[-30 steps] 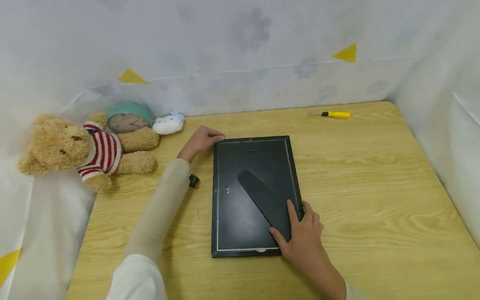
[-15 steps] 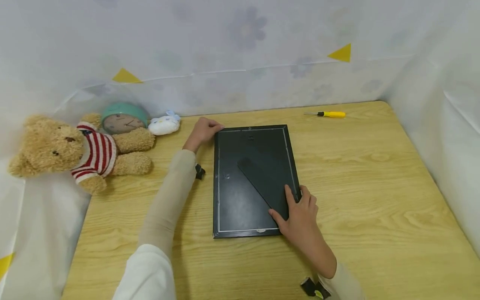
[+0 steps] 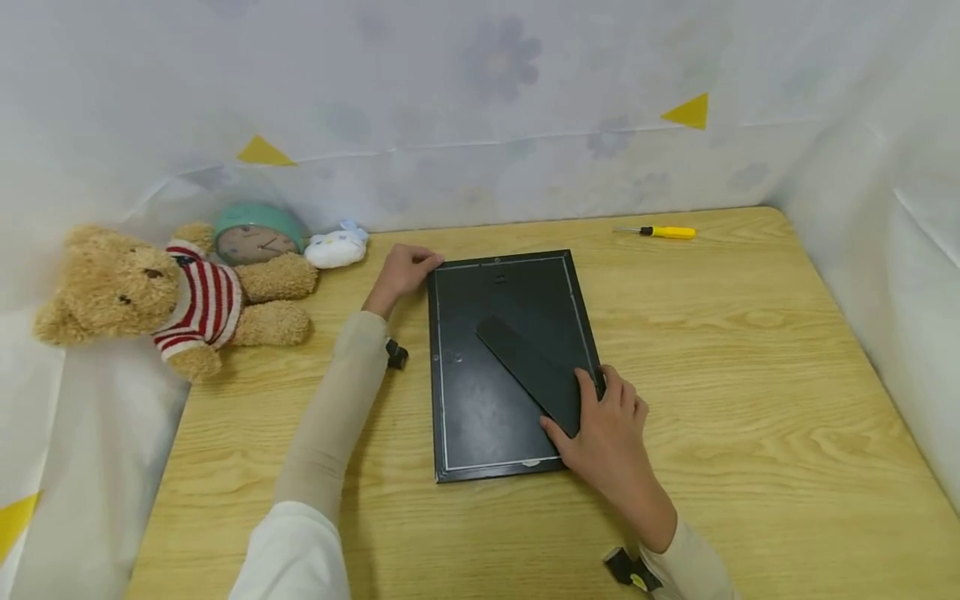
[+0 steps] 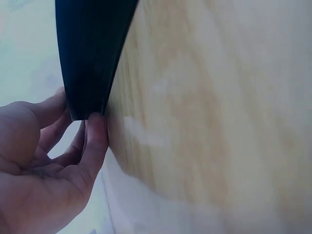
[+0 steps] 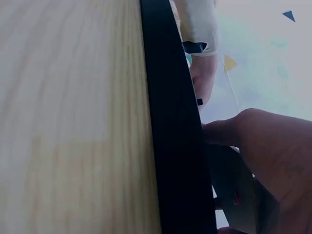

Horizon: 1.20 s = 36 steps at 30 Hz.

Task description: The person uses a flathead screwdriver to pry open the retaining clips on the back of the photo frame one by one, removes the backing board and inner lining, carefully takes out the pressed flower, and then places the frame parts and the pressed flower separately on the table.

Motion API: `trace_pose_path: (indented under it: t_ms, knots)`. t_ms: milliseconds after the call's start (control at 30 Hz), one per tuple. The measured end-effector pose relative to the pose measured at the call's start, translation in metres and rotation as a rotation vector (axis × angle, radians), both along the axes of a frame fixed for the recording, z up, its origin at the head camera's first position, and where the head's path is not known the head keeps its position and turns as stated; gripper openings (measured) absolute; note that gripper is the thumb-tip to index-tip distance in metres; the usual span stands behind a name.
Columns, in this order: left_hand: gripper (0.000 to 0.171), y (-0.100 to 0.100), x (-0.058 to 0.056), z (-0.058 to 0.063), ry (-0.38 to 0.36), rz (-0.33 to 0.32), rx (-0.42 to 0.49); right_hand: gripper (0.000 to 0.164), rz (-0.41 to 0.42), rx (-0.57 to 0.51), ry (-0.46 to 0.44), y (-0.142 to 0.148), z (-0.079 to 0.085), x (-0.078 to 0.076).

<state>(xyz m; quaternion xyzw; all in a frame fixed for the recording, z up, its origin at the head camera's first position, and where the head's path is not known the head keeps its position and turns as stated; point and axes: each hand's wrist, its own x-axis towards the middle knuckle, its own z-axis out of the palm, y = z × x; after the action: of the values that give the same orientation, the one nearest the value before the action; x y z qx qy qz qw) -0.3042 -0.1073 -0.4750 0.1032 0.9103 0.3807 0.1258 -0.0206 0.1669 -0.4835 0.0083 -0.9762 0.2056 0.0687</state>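
Observation:
A black picture frame (image 3: 465,408) lies back side up on the wooden table, its slanted stand leg (image 3: 525,367) showing across the backing. At its far left corner my left hand (image 3: 401,275) pinches the frame between thumb and fingers. In the left wrist view, the fingers (image 4: 96,139) come round that corner from both sides. My right hand (image 3: 611,433) grips the near right side: thumb and index finger lie on the back beside the stand leg, the other fingers over the outer edge. The right wrist view shows the frame's dark side (image 5: 178,122) close along the tabletop.
Left of the frame lies a teddy bear (image 3: 198,300) in a striped sweater, with a teal clock (image 3: 258,233) and a small white plush (image 3: 337,247) behind it. A yellow-handled screwdriver (image 3: 667,232) lies at the back right. White patterned sheets (image 3: 495,75) surround the table (image 3: 750,375).
The picture frame has shifted away from me on the table and turned slightly, both hands staying on it. My right hand has moved forward with it.

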Motion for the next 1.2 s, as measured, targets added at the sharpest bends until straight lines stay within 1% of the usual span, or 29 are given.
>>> trace_pose_path:
  t_ms: [100,233,367,433,500,600,633,700,767,867,933,1033,1133,1200]
  knots:
    - [0.038,-0.006,0.004,0.000,-0.005,-0.008,0.022,0.081,0.021,0.021,0.064,-0.001,0.000,-0.002]
    - [0.037,-0.013,0.013,0.003,-0.009,-0.015,0.040,0.076,0.057,-0.016,0.128,0.000,-0.002,-0.005]
    - [0.039,-0.020,0.026,0.005,0.001,0.021,0.073,0.073,0.085,-0.058,0.186,0.002,-0.004,-0.005]
    - [0.039,-0.023,0.034,0.006,0.009,0.025,0.091,0.072,0.089,-0.073,0.215,0.003,-0.005,-0.005]
    - [0.039,-0.025,0.042,0.007,0.011,0.009,0.106,0.071,0.090,-0.095,0.236,0.004,-0.006,-0.004]
    - [0.041,-0.026,0.054,0.010,-0.010,-0.047,0.129,0.071,0.094,-0.128,0.257,0.004,-0.007,-0.003]
    - [0.042,-0.026,0.057,0.012,-0.030,-0.066,0.145,0.071,0.094,-0.137,0.260,0.004,-0.007,-0.002]
    - [0.044,-0.026,0.062,0.014,-0.100,-0.089,0.199,0.072,0.093,-0.152,0.264,0.003,-0.008,-0.002]
    - [0.045,-0.024,0.065,0.016,-0.181,-0.090,0.260,0.073,0.083,-0.163,0.260,0.002,-0.008,-0.002]
    - [0.049,-0.022,0.069,0.017,-0.314,-0.058,0.359,0.075,0.065,-0.175,0.249,0.001,-0.009,-0.002]
    - [0.050,-0.021,0.071,0.019,-0.363,-0.035,0.396,0.077,0.055,-0.181,0.235,-0.001,-0.008,-0.002]
    - [0.051,-0.020,0.074,0.018,-0.405,-0.015,0.445,0.078,0.051,-0.228,0.187,-0.002,-0.005,-0.001]
    - [0.051,-0.020,0.075,0.015,-0.411,0.003,0.489,0.073,0.050,-0.318,0.083,-0.001,0.001,0.001]
    - [0.051,-0.021,0.075,0.012,-0.411,0.019,0.525,0.067,0.031,-0.382,0.012,0.002,0.004,0.001]
